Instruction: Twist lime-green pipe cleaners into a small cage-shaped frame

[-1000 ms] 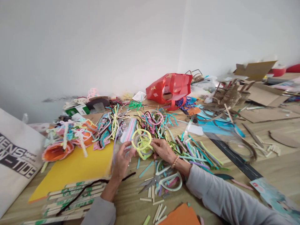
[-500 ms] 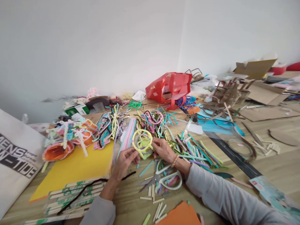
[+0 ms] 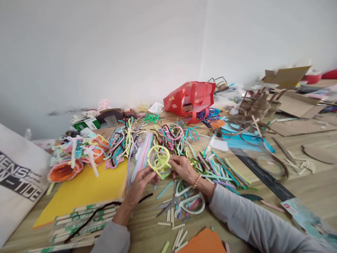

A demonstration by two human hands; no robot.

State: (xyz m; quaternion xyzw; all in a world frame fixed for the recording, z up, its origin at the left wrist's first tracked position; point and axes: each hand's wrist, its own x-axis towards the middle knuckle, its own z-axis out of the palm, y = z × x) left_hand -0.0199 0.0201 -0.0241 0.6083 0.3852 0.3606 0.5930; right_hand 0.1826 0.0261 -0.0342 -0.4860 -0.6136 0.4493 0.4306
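Observation:
A round frame of yellow-green pipe cleaners (image 3: pixel 158 146) is held up between my two hands, its loop facing me. My left hand (image 3: pixel 143 180) pinches the lower left edge of the frame. At its right side, my right hand (image 3: pixel 184 168) grips it with thumb and fingers; a beaded bracelet circles that wrist. Inside and behind the loop are more yellow-green and greyish rings. Scissors with pale handles (image 3: pixel 191 203) lie spread on the table just below my right hand.
Cut pipe cleaners (image 3: pixel 223 170) lie to the right, twisted ones behind. A yellow sheet (image 3: pixel 86 193) and wrapped sticks are at the left, an orange sheet (image 3: pixel 204 241) at the front. Farther back stand a red bag (image 3: pixel 189 96) and wicker pieces (image 3: pixel 259 103).
The yellow-green frame has shifted slightly left and its loop has tilted a little. Both hands keep their hold on it with only small movements.

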